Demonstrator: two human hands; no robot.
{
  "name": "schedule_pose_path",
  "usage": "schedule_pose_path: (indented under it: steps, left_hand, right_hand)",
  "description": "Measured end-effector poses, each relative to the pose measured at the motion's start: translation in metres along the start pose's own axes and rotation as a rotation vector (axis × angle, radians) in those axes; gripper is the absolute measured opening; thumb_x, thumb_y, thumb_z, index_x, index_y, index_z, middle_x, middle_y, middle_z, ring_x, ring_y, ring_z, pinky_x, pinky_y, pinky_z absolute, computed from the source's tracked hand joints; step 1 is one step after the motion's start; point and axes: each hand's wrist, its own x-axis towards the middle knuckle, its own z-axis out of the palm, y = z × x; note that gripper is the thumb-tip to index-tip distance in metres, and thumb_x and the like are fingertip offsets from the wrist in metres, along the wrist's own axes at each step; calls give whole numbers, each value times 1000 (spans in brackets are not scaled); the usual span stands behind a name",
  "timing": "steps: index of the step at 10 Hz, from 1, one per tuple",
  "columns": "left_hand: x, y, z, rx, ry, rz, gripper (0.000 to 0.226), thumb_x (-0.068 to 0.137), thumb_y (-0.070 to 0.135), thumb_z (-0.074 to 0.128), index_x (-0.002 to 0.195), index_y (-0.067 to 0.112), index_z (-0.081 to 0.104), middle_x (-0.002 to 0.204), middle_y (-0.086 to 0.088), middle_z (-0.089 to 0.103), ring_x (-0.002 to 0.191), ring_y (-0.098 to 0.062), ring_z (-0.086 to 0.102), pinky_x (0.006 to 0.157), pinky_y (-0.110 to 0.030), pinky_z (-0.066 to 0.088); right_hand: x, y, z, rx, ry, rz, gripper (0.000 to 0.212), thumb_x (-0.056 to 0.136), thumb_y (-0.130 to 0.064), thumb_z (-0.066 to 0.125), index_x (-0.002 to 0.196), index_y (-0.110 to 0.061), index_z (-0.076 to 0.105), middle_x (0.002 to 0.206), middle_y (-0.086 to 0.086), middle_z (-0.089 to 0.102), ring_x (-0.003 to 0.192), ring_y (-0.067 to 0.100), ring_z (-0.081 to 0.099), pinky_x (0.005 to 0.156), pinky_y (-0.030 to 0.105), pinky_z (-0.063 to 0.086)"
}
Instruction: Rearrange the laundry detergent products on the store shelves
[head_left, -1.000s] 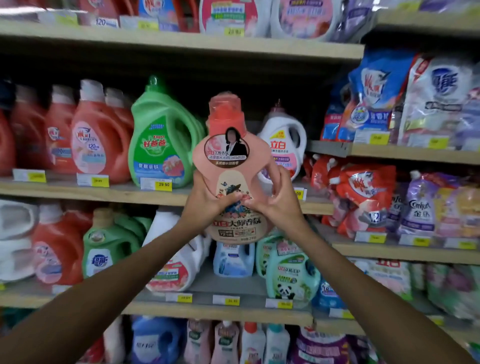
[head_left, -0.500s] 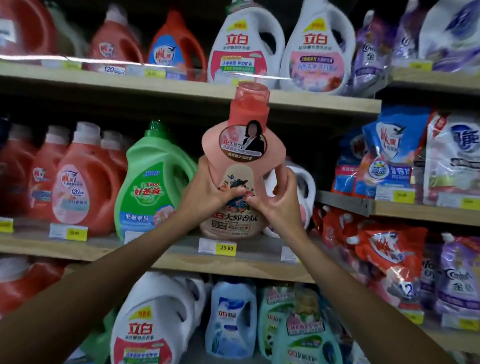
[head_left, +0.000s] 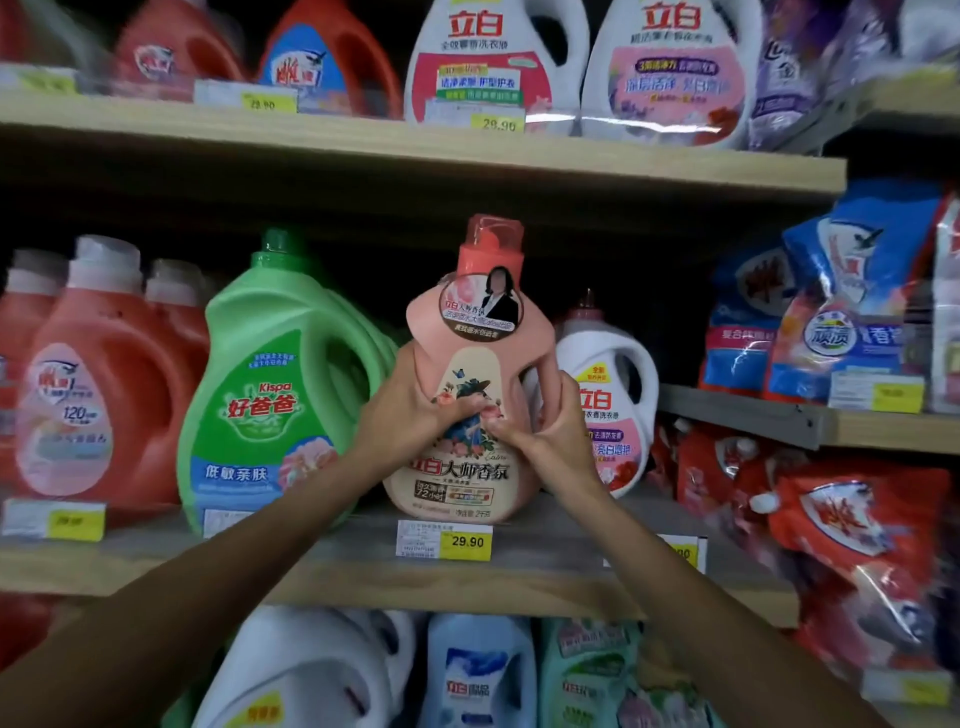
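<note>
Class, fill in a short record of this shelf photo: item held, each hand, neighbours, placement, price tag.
Item held: pink bottle, upright, label facing camera
Left hand: grips the bottle's left side
Right hand: grips its right side, at the handle
Left neighbour: green bottle
Right neighbour: white bottle
Placement: base at the shelf, contact unclear
Price tag: 29.90, below the bottle

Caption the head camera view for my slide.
Left hand and right hand hold a pink detergent bottle upright at the shelf between a green jug and a white jug.
</note>
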Motion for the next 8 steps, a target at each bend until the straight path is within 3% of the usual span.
schedule_pose_path:
  steps: [1, 2, 3, 4, 5, 6, 7, 8]
  left_hand:
    - [0, -10, 6, 3, -35, -48, 85, 55, 69, 70, 123, 28, 39, 116, 7, 63, 103, -16, 63, 93, -45, 50]
    - [1, -22, 13, -38, -57, -82, 78, 65, 62, 73, 127, 28, 38, 116, 5, 65, 100, -17, 66, 91, -45, 52]
    - [4, -29, 17, -96, -79, -106, 67, 73, 54, 72, 125, 29, 38, 112, 7, 66, 92, -13, 69, 86, -43, 56]
    - [2, -31, 18, -114, -86, -120, 60, 74, 53, 70, 121, 34, 37, 106, 11, 66, 83, -4, 70, 76, -32, 58]
    - [-2, -32, 18, -92, -71, -116, 57, 76, 47, 71, 121, 32, 39, 112, 7, 66, 87, -4, 69, 76, -31, 57]
    - [-11, -28, 15, -34, -81, -106, 62, 78, 41, 72, 127, 20, 40, 125, -3, 59, 111, -19, 60, 94, -47, 50]
    - [-27, -21, 11, 159, -60, -57, 76, 80, 44, 68, 138, 9, 34, 136, -10, 44, 125, -25, 46, 103, -45, 42]
    - [-45, -8, 7, 336, -48, 0, 70, 84, 46, 63, 136, 8, 37, 134, -11, 42, 123, -26, 44, 99, -42, 42]
  right_hand:
    - [-1, 10, 2, -21, 7, 69, 78, 64, -9, 85, 128, -17, 41, 115, -17, 57, 102, -13, 58, 79, 12, 52]
    - [0, 17, 5, -41, 38, 128, 77, 64, -16, 85, 129, -18, 44, 121, -7, 61, 110, 7, 61, 92, 36, 54]
    - [4, 20, 10, -66, 41, 170, 77, 65, -23, 85, 130, -21, 44, 120, -5, 62, 108, 13, 62, 91, 44, 54]
    - [3, 19, 12, -106, 40, 167, 73, 67, -31, 82, 128, -25, 44, 119, -5, 60, 108, 13, 61, 91, 43, 54]
    - [-3, 19, 10, -164, 15, 138, 67, 76, -33, 76, 132, -23, 41, 127, -2, 53, 117, 14, 55, 93, 41, 52]
    - [-11, 16, 7, -311, 16, 135, 69, 80, -33, 71, 138, -24, 34, 132, 3, 40, 123, 18, 45, 97, 38, 47]
    - [-25, 9, 6, -481, -15, 72, 76, 80, -36, 70, 142, -26, 28, 133, 4, 31, 125, 18, 34, 99, 33, 39]
    - [-39, -2, 1, -684, -53, 30, 66, 81, -40, 68, 134, -16, 37, 135, 9, 33, 129, 27, 33, 104, 45, 37]
